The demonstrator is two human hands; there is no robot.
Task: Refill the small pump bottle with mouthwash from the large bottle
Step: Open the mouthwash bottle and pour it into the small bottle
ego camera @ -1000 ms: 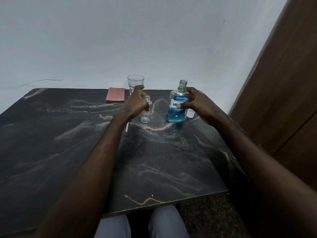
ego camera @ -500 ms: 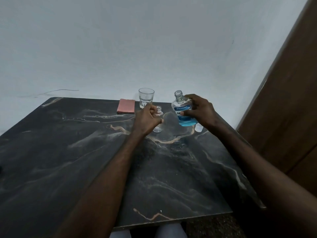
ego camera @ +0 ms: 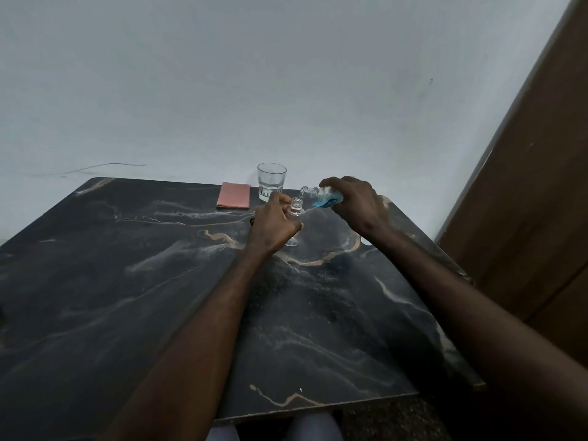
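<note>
The small clear bottle (ego camera: 296, 207) stands upright on the dark marble table (ego camera: 159, 281) with its neck open and no pump on it. My left hand (ego camera: 273, 226) is wrapped around its body. My right hand (ego camera: 356, 203) holds the large mouthwash bottle (ego camera: 321, 196), uncapped and tipped almost flat to the left. Its mouth hangs just above and to the right of the small bottle's neck. Blue liquid lies in the lower side of the large bottle. No stream is visible between the two.
A clear drinking glass (ego camera: 271, 181) stands behind the bottles near the wall. A folded pink cloth (ego camera: 234, 195) lies left of it. A brown wooden door (ego camera: 525, 186) closes off the right side. My knees show under the table's near edge.
My right hand has lifted the large bottle off the table and tipped it leftwards over the small bottle. The left hand stays on the small bottle. The camera has tilted upwards.
</note>
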